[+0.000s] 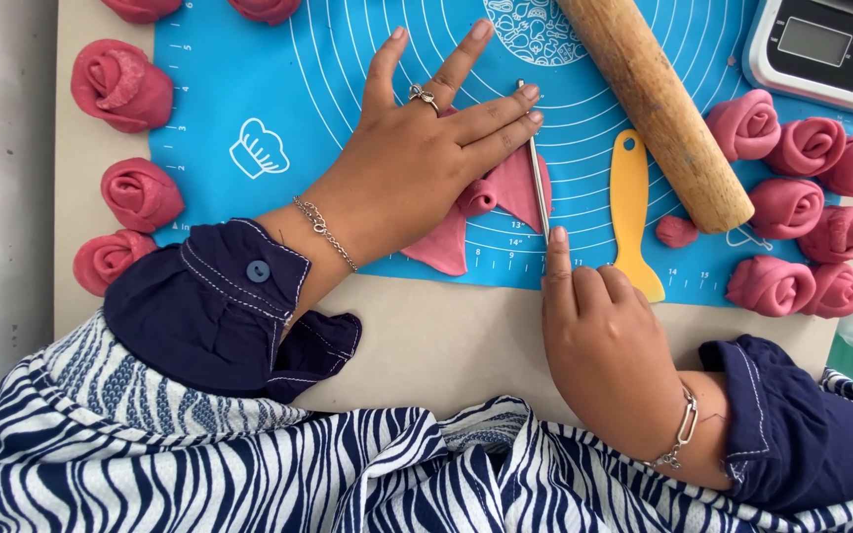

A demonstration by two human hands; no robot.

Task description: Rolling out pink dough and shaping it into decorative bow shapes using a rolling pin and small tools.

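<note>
The thin metal rod [538, 178] lies lengthwise across the pink dough [505, 197] on the blue mat [249, 89] — left hand [417, 148] flat with fingertips holding its far end, right hand [599, 326] loosely curled, forefinger pressing its near end.

Head camera, looking steeply down (close) at blue mat [249, 89].

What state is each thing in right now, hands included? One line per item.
left hand: flat, fingers spread, pressing on the pink dough sheet
right hand: index finger extended onto the thin metal rod
pink dough sheet: flat on the blue mat, partly covered
thin metal rod: lying across the dough
rolling pin: lying idle on the mat
yellow scraper: lying flat, untouched
dough roses: rolled, grouped at both sides
scale: display blank
</note>
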